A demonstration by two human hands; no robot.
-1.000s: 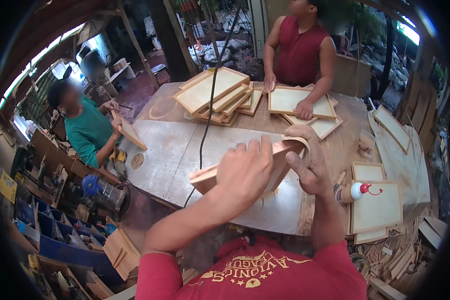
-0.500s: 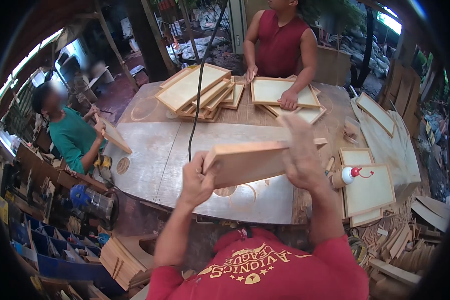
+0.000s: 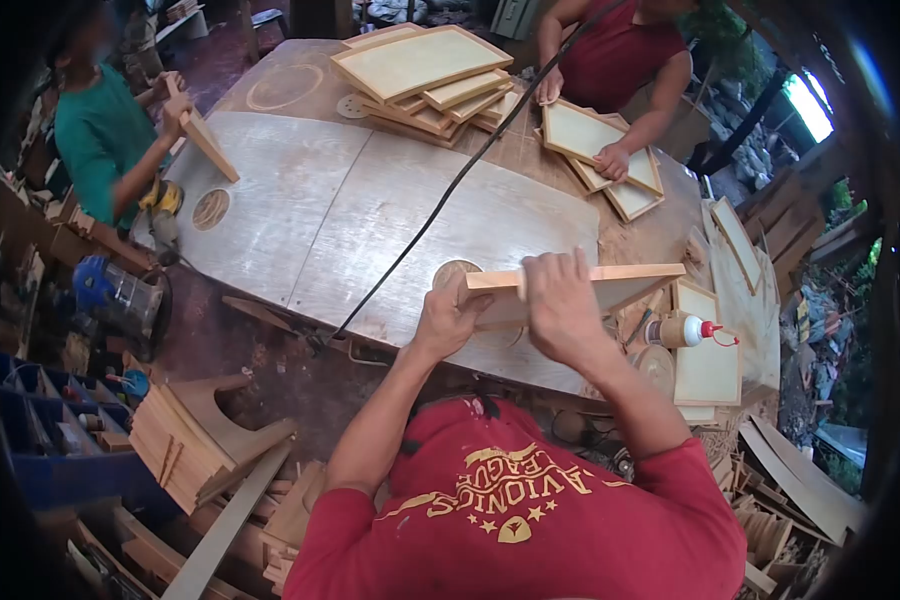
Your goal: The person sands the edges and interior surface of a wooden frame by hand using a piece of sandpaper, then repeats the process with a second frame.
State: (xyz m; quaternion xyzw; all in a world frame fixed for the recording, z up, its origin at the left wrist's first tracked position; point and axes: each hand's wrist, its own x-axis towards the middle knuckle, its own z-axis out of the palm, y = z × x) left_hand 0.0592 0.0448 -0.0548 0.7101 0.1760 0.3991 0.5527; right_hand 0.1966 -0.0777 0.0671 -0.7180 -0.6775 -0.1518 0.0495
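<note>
A shallow wooden-framed panel point(image 3: 635, 272) is held on edge over the near side of the table, its narrow wooden side facing up. My left hand point(image 3: 450, 318) is closed around its left end, the thumb against the face. Near the middle, my right hand point(image 3: 562, 312) is closed over the top edge, its fingers slightly blurred. A white-and-tan bottle with a red cap point(image 3: 682, 331) lies just right of the panel. More framed panels point(image 3: 705, 365) lie beside the bottle, partly covered by it.
A stack of framed panels point(image 3: 420, 62) sits at the table's far side. Across from me a person point(image 3: 635, 60) handles other framed panels point(image 3: 595, 140); at left a person in green point(image 3: 100, 130) holds one. A black cable point(image 3: 450, 185) crosses the view. Wood pieces point(image 3: 195, 440) lie below left.
My view has turned, shifting the table up. The panel has been tipped to show its narrow edge, and my right hand has moved left along it toward my left hand.
</note>
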